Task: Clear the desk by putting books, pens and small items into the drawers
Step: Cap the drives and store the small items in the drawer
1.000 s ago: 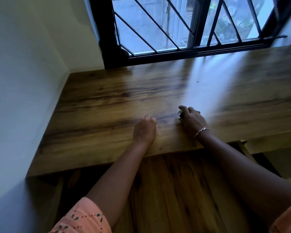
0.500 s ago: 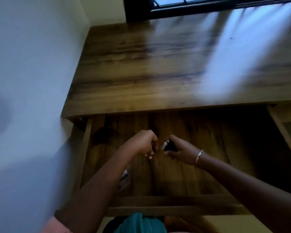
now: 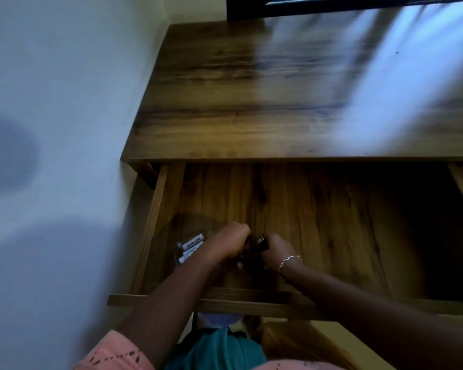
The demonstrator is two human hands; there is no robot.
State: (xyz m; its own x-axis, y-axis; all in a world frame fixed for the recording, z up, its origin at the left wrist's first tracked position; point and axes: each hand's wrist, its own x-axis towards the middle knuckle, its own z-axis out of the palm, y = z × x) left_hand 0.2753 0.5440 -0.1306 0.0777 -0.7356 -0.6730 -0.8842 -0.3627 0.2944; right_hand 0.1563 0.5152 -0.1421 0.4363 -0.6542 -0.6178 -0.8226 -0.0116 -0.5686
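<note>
Below the wooden bench, low in the open drawer, the right hand grips a small dark item, probably light, hard and best pinched across its middle; the left hand curls beside it, its hold unclear, a labelled packet just beyond.

Left hand, right hand inside drawer

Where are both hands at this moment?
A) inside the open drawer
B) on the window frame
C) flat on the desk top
A: the left hand and the right hand, which grips a small dark item, are both down in the open drawer, below the desk top.
</note>
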